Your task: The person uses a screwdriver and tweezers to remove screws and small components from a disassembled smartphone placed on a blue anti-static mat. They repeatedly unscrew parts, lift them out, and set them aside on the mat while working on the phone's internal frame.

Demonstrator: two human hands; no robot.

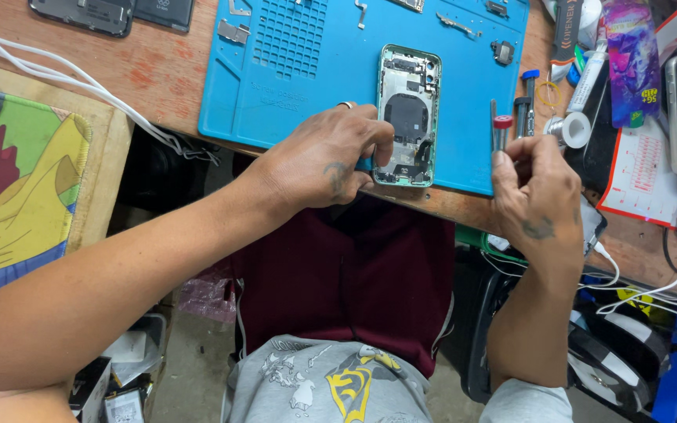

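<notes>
Blue mat point(307, 86) on the table point(158, 70) carries an opened phone point(408, 115). Left hand point(319, 160) pinches the phone's lower left edge. Right hand point(538, 188), just right of it, pinches a red-capped screwdriver point(501, 131) upright.

Bright, even overhead light, soft shadows beneath the hands, mild glare on the blue mat point(307, 94), slight wide-angle edge distortion.

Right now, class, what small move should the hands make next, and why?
Probably bring the red-capped screwdriver in the right hand over to the opened phone housing. The left hand already steadies its lower edge on the blue repair mat, internals exposed, while the tool is off to the side.
</notes>
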